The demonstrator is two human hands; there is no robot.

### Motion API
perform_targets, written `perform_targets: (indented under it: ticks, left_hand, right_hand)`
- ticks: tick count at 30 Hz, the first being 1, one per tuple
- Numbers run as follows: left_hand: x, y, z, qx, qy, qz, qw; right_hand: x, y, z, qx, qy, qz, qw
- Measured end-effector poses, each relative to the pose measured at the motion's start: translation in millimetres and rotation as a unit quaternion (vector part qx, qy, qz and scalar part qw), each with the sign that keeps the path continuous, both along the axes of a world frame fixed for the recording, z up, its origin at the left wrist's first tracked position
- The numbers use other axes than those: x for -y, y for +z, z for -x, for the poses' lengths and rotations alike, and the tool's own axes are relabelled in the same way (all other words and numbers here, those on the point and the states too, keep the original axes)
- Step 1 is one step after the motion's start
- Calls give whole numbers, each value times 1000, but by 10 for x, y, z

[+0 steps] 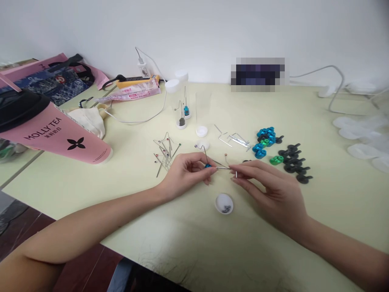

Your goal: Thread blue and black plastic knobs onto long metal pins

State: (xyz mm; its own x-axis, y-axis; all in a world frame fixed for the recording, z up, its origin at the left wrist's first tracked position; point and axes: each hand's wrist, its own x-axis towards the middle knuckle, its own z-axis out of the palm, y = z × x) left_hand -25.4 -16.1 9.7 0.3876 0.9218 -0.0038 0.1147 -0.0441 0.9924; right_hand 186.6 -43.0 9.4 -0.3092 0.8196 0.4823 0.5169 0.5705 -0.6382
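Note:
Between the fingertips of my left hand (188, 172) is a small blue metal fitting (208, 166), from which a thin bent wire (205, 155) rises, ending in a small loop. My right hand (270, 186) pinches a thin silver L-shaped hex key (224, 168). The key's long end points left and meets the blue fitting; its short end shows below my right fingers. Just below both hands sits a white round cap (220, 198) holding several tiny screws (226, 209). A pile of bent wires with small coloured beads (165, 151) lies beside my left hand.
Blue fittings (260, 151), a green fitting (276, 160) and black knobs (294, 160) lie on the right. Behind my hands are loose hex keys (239, 140) and clear tubes (173, 95) with white caps. A pink cup (67, 129) stands left; white lids (360, 151) lie far right.

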Motion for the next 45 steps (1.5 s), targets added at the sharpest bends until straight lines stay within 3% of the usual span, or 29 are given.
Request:
perform_targets:
  ticks: [7,15,22,29,45]
  left_hand:
    - [28,-14,-6,-8,-14,-8,1000]
    - [41,-9,-8,-7,-41,8,999]
    - [-3,3,-12,22,-31,54,998]
    - [0,-27,-42,21,-45,61,997]
    - [-56,-63,-176,24,-27,54,998]
  right_hand:
    - [5,-15,-25,-18,18,29,999]
    - [24,-44,-25,-38,-17,115,992]
    - [-12,-7,-11,2,-26,-8,1000]
    - [6,-8,-21,-10,7,-24,1000]
    - [-61,-90,-76,-67,-22,77,995]
